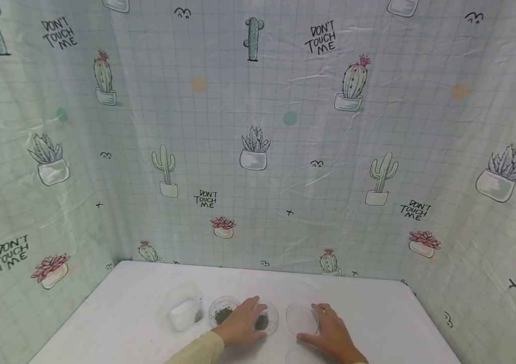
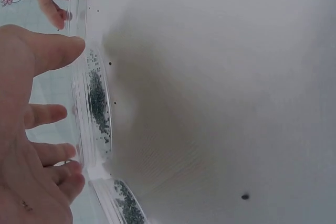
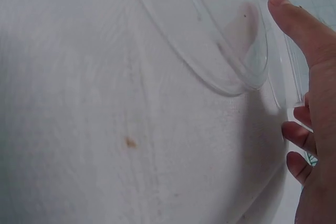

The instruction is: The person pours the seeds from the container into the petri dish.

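My left hand (image 1: 241, 322) spans a clear petri dish (image 1: 272, 319) with dark green granules in it, thumb at the near rim and fingers at the far rim. In the left wrist view the granules (image 2: 98, 98) show through its side wall. My right hand (image 1: 332, 331) grips another clear petri dish (image 1: 300, 318), which shows no granules, with the thumb (image 3: 289, 17) on the near side and fingertips on the far side. A further dish of granules (image 1: 223, 314) sits just left of my left hand, partly behind it.
At the left stands a translucent container (image 1: 185, 309) with something white in it. Another clear dish (image 1: 300, 356) lies at the near edge of view, by my right wrist. Dark specks are scattered on the white table (image 1: 116, 313); a cactus-print curtain (image 1: 285, 136) hangs behind and along both sides.
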Action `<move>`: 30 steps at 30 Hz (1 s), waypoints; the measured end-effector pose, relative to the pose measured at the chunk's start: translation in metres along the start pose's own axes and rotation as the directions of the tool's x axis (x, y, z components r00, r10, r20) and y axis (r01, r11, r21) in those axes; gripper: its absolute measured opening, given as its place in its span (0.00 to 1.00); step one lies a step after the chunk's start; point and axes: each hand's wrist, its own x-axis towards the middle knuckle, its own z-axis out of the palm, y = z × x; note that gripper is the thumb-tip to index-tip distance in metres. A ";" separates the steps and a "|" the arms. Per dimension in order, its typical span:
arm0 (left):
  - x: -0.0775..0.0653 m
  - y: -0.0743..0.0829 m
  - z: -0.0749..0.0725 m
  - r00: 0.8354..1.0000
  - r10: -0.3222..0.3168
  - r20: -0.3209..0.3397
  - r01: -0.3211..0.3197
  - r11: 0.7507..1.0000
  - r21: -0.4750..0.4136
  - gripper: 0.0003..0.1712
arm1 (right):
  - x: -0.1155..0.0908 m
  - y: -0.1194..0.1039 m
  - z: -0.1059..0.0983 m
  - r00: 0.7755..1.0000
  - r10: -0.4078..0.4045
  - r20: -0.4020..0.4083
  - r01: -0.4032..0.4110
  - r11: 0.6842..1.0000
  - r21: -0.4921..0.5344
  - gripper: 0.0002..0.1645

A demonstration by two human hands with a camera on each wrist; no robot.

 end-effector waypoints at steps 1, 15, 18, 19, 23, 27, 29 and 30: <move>-0.001 -0.001 -0.001 1.000 0.013 -0.014 -0.013 1.000 0.007 0.37 | 0.000 0.000 0.000 1.000 0.002 -0.001 -0.002 1.000 0.006 0.62; -0.008 -0.011 -0.009 0.991 0.014 -0.135 -0.008 0.999 0.047 0.34 | -0.001 0.002 0.001 0.999 -0.039 -0.026 0.039 0.999 0.009 0.58; -0.010 -0.013 -0.011 0.988 0.019 -0.152 -0.012 0.999 0.046 0.34 | -0.002 0.001 0.000 0.999 -0.027 -0.020 0.027 1.000 0.002 0.58; -0.011 -0.014 -0.012 0.987 0.023 -0.160 -0.015 0.999 0.048 0.34 | -0.002 0.001 0.000 1.000 -0.025 -0.017 0.025 1.000 0.000 0.58; -0.015 -0.016 -0.015 0.984 0.024 -0.178 -0.016 0.999 0.050 0.34 | -0.001 0.000 0.000 1.000 -0.019 0.000 0.019 1.000 0.006 0.59; -0.020 -0.017 -0.019 0.982 0.016 -0.187 -0.009 0.999 0.041 0.33 | -0.001 0.001 0.001 1.000 -0.012 0.022 0.011 0.999 0.040 0.59; -0.022 -0.018 -0.022 0.982 0.003 -0.187 0.004 0.999 0.035 0.32 | -0.002 0.002 0.001 1.000 -0.015 0.028 0.013 0.998 0.061 0.60; -0.024 -0.019 -0.022 0.981 0.000 -0.192 0.007 0.999 0.038 0.32 | -0.002 0.002 0.001 0.999 -0.018 0.031 0.015 0.997 0.072 0.60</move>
